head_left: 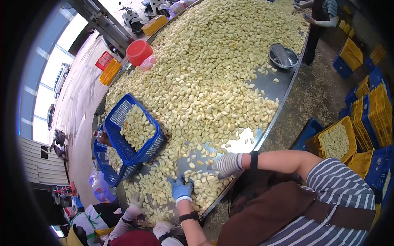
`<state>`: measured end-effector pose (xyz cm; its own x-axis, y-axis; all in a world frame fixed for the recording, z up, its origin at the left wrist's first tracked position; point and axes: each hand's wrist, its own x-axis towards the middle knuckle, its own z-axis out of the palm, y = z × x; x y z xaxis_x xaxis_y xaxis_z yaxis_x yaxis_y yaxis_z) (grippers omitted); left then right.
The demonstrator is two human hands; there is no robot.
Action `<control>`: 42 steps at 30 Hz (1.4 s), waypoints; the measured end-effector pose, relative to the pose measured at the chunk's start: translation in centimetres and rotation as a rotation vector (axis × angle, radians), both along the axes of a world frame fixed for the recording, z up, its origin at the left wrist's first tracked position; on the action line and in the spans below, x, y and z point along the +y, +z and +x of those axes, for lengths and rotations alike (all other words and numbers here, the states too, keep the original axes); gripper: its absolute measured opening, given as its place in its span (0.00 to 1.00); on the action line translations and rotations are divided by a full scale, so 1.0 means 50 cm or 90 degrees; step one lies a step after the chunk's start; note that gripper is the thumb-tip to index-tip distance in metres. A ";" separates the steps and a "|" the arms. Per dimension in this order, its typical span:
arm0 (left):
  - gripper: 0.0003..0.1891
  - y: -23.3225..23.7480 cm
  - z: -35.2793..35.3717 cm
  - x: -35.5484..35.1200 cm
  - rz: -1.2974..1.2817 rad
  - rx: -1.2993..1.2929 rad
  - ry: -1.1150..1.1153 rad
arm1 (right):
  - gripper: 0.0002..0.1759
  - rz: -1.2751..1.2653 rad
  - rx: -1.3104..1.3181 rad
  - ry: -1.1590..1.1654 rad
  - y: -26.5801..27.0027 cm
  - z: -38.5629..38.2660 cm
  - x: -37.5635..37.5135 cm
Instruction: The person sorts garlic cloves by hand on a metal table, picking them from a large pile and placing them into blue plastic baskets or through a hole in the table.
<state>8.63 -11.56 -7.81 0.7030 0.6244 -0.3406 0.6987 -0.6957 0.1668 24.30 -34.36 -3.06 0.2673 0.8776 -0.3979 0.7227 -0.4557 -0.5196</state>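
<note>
Peeled garlic cloves (205, 94) lie in a broad heap over a metal table (269, 88). My left hand (181, 190), in a blue glove, rests among cloves near the table's lower edge, its fingers spread and nothing visible in them. Just to its upper right is my right hand (226, 165), in a white striped glove, low over cloves; its fingers look apart, slightly blurred. A small pile of cloves (205, 188) lies between and below both hands. Left of them, a blue basket (154, 149) holding cloves stands tilted, overlapping a second blue basket (107, 170).
Gloved co-worker hands (135, 207) are at the bottom left. Another co-worker (322, 22) stands at the upper right, beyond a metal bowl (290, 59). A red tub (138, 52) sits at the far left edge. Yellow crates (379, 115) are stacked on the right.
</note>
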 end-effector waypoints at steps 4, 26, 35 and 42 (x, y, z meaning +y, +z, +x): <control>0.17 0.067 -0.031 -0.078 0.014 -0.232 -0.110 | 0.09 0.040 -0.239 -0.145 0.034 0.156 0.026; 0.13 -0.090 0.151 -0.067 0.100 -0.061 -0.124 | 0.15 -0.012 0.011 -0.133 -0.009 0.136 -0.028; 0.12 0.034 0.052 -0.099 -0.835 -0.433 0.337 | 0.12 0.179 0.505 -0.375 0.013 0.120 -0.063; 0.17 0.048 0.055 -0.209 -0.432 -0.166 0.042 | 0.10 0.168 0.290 -0.175 -0.018 0.026 0.029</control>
